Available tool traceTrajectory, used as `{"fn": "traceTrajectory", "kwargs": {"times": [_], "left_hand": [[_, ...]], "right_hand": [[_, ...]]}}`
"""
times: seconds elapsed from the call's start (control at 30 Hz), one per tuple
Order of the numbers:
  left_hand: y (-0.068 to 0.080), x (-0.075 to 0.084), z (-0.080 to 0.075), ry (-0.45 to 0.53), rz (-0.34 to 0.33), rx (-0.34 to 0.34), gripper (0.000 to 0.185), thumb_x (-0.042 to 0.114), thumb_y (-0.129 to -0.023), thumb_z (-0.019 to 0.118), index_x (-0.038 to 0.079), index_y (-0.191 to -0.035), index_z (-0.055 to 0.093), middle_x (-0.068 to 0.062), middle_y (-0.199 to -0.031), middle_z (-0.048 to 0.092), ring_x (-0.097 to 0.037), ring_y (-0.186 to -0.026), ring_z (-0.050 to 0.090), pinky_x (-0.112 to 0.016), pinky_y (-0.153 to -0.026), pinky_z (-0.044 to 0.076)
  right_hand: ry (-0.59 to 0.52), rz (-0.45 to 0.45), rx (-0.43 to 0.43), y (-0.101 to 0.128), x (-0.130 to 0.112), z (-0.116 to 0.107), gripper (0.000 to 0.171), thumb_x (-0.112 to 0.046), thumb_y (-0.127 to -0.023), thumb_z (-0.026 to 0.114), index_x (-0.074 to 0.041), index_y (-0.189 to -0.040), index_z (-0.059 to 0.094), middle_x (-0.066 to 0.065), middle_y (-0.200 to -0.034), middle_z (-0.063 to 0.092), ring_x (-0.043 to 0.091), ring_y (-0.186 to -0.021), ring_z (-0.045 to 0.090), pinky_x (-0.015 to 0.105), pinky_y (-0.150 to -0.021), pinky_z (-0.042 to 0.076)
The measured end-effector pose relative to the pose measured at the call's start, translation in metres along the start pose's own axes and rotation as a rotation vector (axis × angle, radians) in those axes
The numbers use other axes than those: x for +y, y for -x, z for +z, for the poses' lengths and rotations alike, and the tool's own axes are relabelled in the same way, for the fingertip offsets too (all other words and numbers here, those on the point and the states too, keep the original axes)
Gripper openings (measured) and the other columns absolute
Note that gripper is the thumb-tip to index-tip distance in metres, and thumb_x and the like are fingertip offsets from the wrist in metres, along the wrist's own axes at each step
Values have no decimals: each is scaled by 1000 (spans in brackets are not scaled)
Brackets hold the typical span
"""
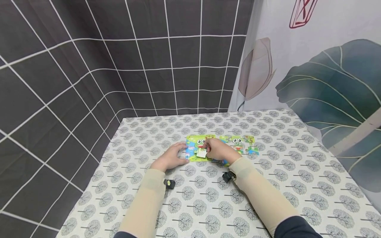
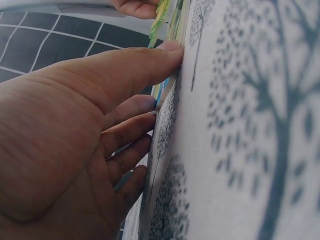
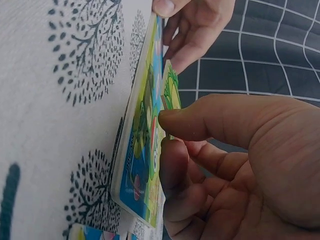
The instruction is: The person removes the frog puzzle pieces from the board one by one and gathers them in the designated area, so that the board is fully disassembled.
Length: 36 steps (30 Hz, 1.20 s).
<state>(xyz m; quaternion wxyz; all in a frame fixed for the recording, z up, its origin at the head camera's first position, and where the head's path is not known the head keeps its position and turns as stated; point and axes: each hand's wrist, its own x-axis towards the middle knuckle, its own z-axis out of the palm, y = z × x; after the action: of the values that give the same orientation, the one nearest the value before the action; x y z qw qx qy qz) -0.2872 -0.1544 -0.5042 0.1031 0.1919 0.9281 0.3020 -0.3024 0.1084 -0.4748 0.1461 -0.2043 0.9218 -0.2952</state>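
Green and blue cardboard fills the space between the two hands: a flat rectangular frog-picture puzzle board [image 1: 198,148] lies on the white tablecloth printed with grey trees [image 1: 208,205], directly under the fingers of both. The left hand [image 1: 171,158] rests palm down at the board's left edge, its fingers straight and slightly spread, the thumb tip pressing down at that edge, as the left wrist view shows [image 2: 100,125]. The right hand [image 1: 218,150] sits over the middle of the board with its fingers curled, pinching a small cardboard puzzle piece with a green picture [image 1: 201,153] between thumb and fingertips; in the right wrist view the piece [image 3: 171,92] stands tilted on edge against the board's face [image 3: 142,135], one side lifted off it, with the thumb [image 3: 200,122] just beside it. Just beyond the right hand, to its far right side, a loose row of joined green and blue puzzle pieces with another frog picture [image 1: 242,143] lies flat on the cloth, close to the board. Both forearms wear beige sleeves [image 1: 262,195], each with a small black wrist-mounted camera [image 1: 228,176] near the cuff. Behind the hands hangs a dark grey curtain with a white grid [image 1: 119,59], and to the right of the right hand a pale curtain printed with large teal leaves [image 1: 327,82].
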Motion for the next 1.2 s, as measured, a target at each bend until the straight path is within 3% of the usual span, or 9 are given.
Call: {"fn": "traceTrajectory", "kwargs": {"times": [0.23,0.47,0.73,1.2], "left_hand": [[-1,0,0,-13,-1,-1,76,35,-89,84,16,-155,51,-1,-165,40,-28,-154,32,-49,-127,25],[0,-1,1,-2,2,-1,76,35,-89,84,16,-155,51,-3,-166,39,-29,-154,32,-52,-126,25],[1,0,0,2,-2,-1,76,34,-89,84,15,-155,50,-2,-166,39,-29,-154,32,-51,-127,24],[0,-1,1,4,7,4,76,34,-89,84,15,-155,51,-3,-164,41,-29,-153,33,-50,-127,24]], "right_hand": [[1,8,10,5,4,-6,35,3,-87,69,-4,-121,65,3,-84,58,14,-59,48,31,-58,48],[8,-5,37,15,15,-18,33,5,-86,68,-6,-117,64,2,-83,57,17,-64,54,34,-66,50],[-5,1,73,28,33,-29,36,8,-80,70,-7,-112,66,3,-83,58,18,-72,53,35,-68,51],[-12,-1,103,54,73,-42,33,9,-79,70,-5,-109,67,2,-83,58,18,-75,54,34,-70,54]]}}
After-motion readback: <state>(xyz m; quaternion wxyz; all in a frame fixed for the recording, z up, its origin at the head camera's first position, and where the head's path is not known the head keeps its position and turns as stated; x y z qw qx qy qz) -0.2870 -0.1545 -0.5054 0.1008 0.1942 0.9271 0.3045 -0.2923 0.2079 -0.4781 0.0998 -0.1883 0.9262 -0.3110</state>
